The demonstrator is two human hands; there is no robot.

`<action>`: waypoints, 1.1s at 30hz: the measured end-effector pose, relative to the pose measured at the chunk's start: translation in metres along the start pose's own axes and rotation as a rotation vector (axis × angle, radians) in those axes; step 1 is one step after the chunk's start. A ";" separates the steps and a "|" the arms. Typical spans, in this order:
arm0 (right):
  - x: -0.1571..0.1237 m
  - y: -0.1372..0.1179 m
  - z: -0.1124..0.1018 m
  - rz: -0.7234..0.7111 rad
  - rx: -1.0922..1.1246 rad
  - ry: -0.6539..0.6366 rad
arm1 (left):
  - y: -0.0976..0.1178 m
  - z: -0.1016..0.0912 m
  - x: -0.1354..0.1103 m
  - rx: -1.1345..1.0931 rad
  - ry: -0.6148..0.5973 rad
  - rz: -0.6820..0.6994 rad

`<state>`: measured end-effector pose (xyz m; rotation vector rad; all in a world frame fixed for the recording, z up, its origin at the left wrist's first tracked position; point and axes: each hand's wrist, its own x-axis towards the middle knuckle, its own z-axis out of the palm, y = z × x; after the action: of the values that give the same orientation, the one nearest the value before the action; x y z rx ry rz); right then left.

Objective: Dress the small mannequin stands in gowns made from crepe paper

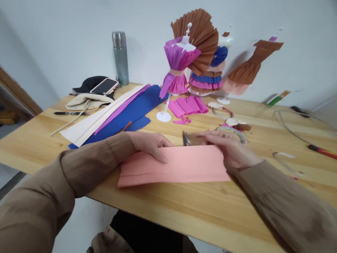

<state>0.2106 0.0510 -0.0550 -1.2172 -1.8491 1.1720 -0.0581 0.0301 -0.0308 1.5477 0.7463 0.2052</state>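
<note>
A folded strip of salmon-pink crepe paper (188,167) is held just over the front part of the table. My left hand (150,144) grips its upper left edge, the thumb lying on top and the fingers behind. At the right end is my right hand (235,149), its fingers stretched leftward along the upper edge and slightly blurred. The palm is beside the paper's end; whether it presses on the paper is unclear. Just beyond the upper edge, between both hands, lies a pair of scissors (186,138), partly hidden. A roll of tape (238,134) is behind my right hand.
White, purple and blue paper sheets (150,100) lie at the left, near a phone (104,86) and a flask (121,58). Miniature mannequins in paper dresses (177,70) stand at the back, beside pink pleated paper (188,105). A red-handled tool with a cord (330,153) lies right.
</note>
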 end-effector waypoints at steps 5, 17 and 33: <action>0.006 0.011 -0.012 0.119 0.236 0.008 | 0.002 -0.011 -0.014 0.091 0.006 -0.103; -0.004 0.003 -0.013 0.110 -0.009 -0.249 | 0.007 -0.008 -0.018 0.984 0.668 -0.006; -0.017 -0.008 0.009 0.237 0.434 -0.002 | -0.012 0.062 0.004 -0.679 0.226 -0.007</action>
<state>0.2067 0.0314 -0.0521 -1.1972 -1.3743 1.6024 -0.0251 -0.0197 -0.0524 0.8827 0.7547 0.5728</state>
